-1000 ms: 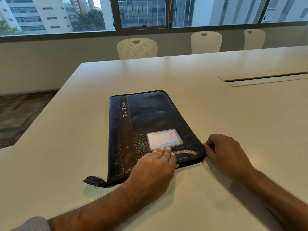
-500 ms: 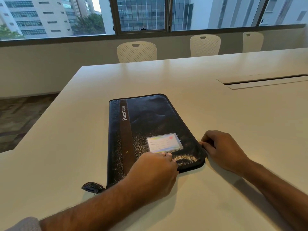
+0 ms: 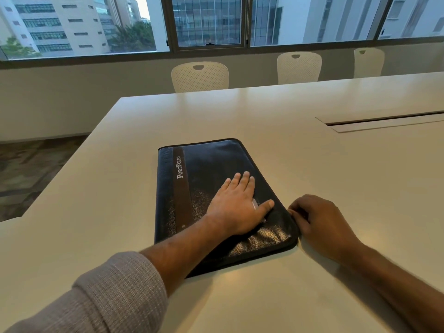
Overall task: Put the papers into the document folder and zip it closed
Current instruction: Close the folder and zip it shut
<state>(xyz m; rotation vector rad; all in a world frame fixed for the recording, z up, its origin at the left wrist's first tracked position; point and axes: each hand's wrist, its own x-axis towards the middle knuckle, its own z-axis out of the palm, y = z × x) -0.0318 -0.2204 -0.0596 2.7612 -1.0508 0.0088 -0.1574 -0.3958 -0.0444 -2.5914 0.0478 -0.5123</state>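
The black document folder [image 3: 206, 164], marked "PortFolio" on a brown stripe, lies flat and closed on the white table [image 3: 312, 164]. My left hand [image 3: 236, 205] rests flat on its cover with straight fingers, covering the card window. My right hand [image 3: 319, 222] sits at the folder's right edge near the front corner, with fingers curled and fingertips pinching at the zipper line. The zipper pull itself is hidden under those fingers. No papers are in sight.
A long cable slot [image 3: 384, 120] is set into the table at the right. Three white chairs [image 3: 199, 76] stand along the far side under the windows. The table's left edge drops to carpeted floor [image 3: 36, 169].
My left hand slid forward from the folder's front edge onto the middle of the cover and flattened. My right hand crept from the front right corner a little up the right edge.
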